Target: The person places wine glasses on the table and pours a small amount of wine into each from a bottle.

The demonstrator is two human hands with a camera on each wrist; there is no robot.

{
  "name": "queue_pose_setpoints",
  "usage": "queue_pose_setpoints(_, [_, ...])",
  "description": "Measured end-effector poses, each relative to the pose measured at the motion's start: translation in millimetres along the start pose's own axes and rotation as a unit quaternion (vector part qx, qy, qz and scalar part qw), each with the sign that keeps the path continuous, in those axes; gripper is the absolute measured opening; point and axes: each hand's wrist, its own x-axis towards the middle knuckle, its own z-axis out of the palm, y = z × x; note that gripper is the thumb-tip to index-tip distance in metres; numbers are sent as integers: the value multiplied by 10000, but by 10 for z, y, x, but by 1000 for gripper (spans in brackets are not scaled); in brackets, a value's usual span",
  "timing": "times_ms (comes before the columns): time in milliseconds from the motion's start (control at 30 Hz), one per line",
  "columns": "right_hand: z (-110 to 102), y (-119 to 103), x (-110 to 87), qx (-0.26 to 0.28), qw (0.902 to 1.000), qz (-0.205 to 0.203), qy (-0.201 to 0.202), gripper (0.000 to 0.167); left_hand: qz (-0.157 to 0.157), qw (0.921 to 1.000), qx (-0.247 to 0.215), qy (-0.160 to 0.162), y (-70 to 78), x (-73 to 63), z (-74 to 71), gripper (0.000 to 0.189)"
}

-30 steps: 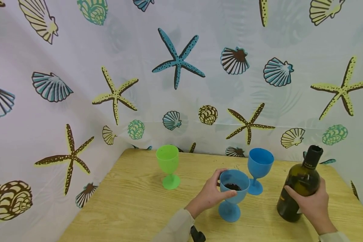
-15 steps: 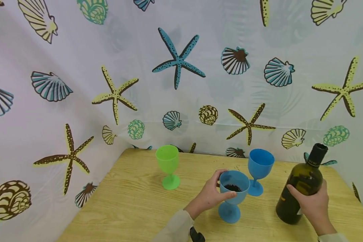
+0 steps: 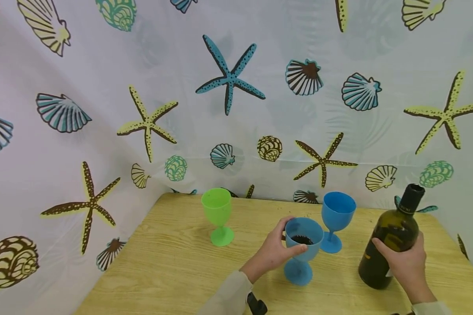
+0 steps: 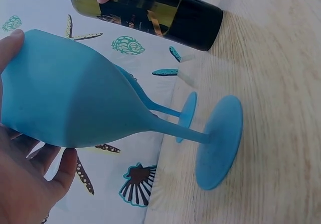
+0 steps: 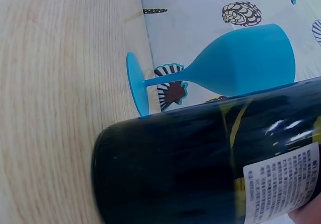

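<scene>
My left hand (image 3: 273, 250) grips the bowl of a light blue plastic goblet (image 3: 298, 272), thumb across the near side and fingers around the far side. Dark liquid (image 3: 301, 240) lies in the bottom of its bowl. The goblet's foot is close to the wooden tabletop in the left wrist view. On the right, my right hand (image 3: 411, 266) holds a dark green wine bottle (image 3: 397, 228) around its body, its uncapped neck leaning right and away. A white printed label (image 5: 281, 184) shows on the bottle in the right wrist view.
A second, deeper blue goblet (image 3: 338, 212) stands behind and between the held goblet and the bottle. Farther left, a green goblet (image 3: 217, 209) stands upright on the wooden table (image 3: 173, 267). A white curtain (image 3: 260, 113) printed with shells and starfish hangs along the table's back and sides.
The bottle's neck has swung slightly to the right, so it leans a little more. The left hand and its goblet hold nearly the same place; the head view has shifted a little.
</scene>
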Motion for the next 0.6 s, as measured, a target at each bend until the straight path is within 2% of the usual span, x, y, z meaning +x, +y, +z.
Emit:
queue_pose_setpoints(300, [-3,27,5,115,9999,33,-47,94,57,9999,64,66,-26,123,-2,74])
queue_pose_setpoints(600, [-5,27,26,137,9999,13,-47,92,-52,9999,26,124,-25,255,-21,74])
